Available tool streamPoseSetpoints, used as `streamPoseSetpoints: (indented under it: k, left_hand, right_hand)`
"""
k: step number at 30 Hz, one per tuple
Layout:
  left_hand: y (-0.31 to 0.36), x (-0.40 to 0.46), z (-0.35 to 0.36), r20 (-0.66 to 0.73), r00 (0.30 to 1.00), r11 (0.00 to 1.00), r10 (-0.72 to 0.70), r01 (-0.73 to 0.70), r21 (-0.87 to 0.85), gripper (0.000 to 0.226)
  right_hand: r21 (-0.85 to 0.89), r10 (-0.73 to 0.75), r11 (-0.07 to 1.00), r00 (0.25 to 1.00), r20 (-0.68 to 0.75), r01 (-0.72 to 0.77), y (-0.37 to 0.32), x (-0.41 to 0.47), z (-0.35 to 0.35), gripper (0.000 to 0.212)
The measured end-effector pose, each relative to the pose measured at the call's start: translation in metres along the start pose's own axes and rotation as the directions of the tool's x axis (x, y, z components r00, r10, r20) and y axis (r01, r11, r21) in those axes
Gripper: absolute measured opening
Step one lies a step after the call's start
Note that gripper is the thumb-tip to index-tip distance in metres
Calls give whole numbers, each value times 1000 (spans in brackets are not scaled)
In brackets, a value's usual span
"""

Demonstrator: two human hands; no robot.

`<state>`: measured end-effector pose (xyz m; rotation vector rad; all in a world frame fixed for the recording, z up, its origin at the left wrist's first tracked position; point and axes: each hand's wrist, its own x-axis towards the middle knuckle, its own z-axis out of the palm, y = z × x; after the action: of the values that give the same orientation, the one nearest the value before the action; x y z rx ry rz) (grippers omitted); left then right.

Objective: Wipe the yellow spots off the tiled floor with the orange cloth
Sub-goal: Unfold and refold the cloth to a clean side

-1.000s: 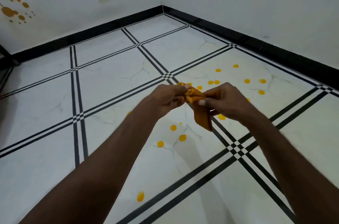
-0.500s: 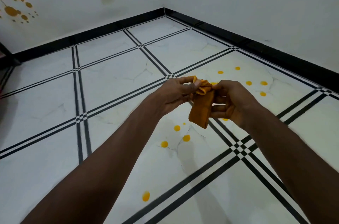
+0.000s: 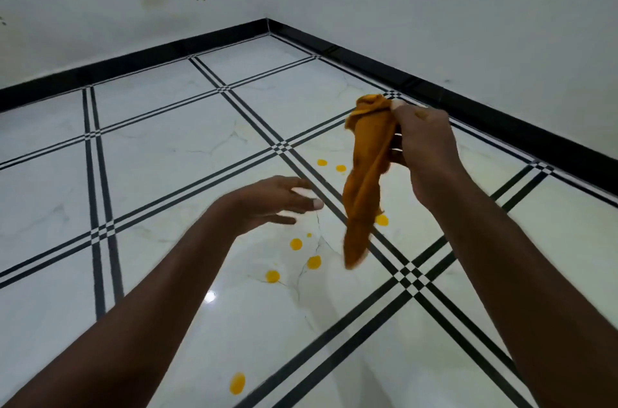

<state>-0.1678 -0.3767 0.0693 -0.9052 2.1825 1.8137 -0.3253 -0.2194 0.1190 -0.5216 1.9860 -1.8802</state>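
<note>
At right of center, the right hand (image 3: 426,148) grips the orange cloth (image 3: 366,180), which hangs above the yellow spots (image 3: 296,244) on the tiled floor (image 3: 174,153); the left hand (image 3: 274,202) is open, empty.

We see the orange cloth (image 3: 366,173) right of centre, bunched at its top and hanging down in a long crumpled strip above the floor. The tiled floor (image 3: 174,180) is glossy white marble-look with black line borders. Yellow spots (image 3: 296,244) dot it at centre, one more (image 3: 237,383) near the bottom edge.
</note>
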Motion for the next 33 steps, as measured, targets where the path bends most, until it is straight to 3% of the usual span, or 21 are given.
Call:
streamPoseSetpoints:
  k: [2, 4, 6, 9, 12, 14, 16, 18, 21, 24, 26, 28, 30, 33]
  left_hand:
    - [4, -2, -1, -3, 989, 977, 145, -144, -156, 86]
    - [17, -3, 7, 29, 955, 917, 294, -273, -291, 73]
    - [28, -7, 17, 1, 940, 845, 340, -305, -440, 62]
    - [27, -7, 22, -54, 976, 850, 211, -210, -483, 55]
    - [20, -2, 23, -125, 992, 895, -8, -49, -443, 56]
    - [17, 2, 22, -191, 976, 891, -102, 5, -453, 54]
    - [17, 3, 20, -213, 969, 896, -127, 19, -445, 50]
    - [17, 0, 12, -204, 969, 919, -143, 54, -391, 49]
    - [17, -5, 0, -160, 971, 927, -177, 110, -359, 45]
    - [21, -12, -8, -112, 988, 919, -101, 50, -392, 30]
    - [21, -18, -12, -96, 995, 921, -23, -16, -389, 47]
    - [20, -23, -11, -110, 993, 969, 53, -77, -233, 57]
    - [17, -24, -7, -162, 980, 993, 114, -117, -8, 48]
    - [11, -24, -1, -239, 959, 978, 155, -115, 176, 29]
  right_hand:
    - [75, 30, 997, 995, 94, -38, -12, -2, 4, 34]
    - [136, 105, 983, 984, 147, -125, -21, -2, 3, 40]
    - [173, 222, 953, 963, 153, -248, -21, 2, 3, 36]
    - [130, 394, 905, 914, 102, -405, 0, 7, 0, 28]
    - [-104, 502, 865, 836, 222, -492, 34, -1, -6, 37]
    - [-180, 483, 875, 829, 280, -449, 47, -7, -9, 35]
    - [-147, 416, 909, 864, 282, -390, 52, -9, -10, 45]
    - [-112, 317, 948, 900, 300, -297, 48, -8, -12, 51]
    - [-103, 187, 982, 902, 388, -159, 37, -8, -22, 43]
    - [-139, 116, 989, 877, 465, -57, 27, -10, -28, 41]
    - [-223, 75, 974, 893, 444, 29, 26, -12, -28, 37]
    - [-353, 11, 927, 929, 371, 130, 26, -15, -27, 30]
    - [-479, -72, 851, 951, 299, 215, 30, -16, -23, 24]
    - [-594, -113, 763, 957, 266, 255, 38, -19, -21, 18]
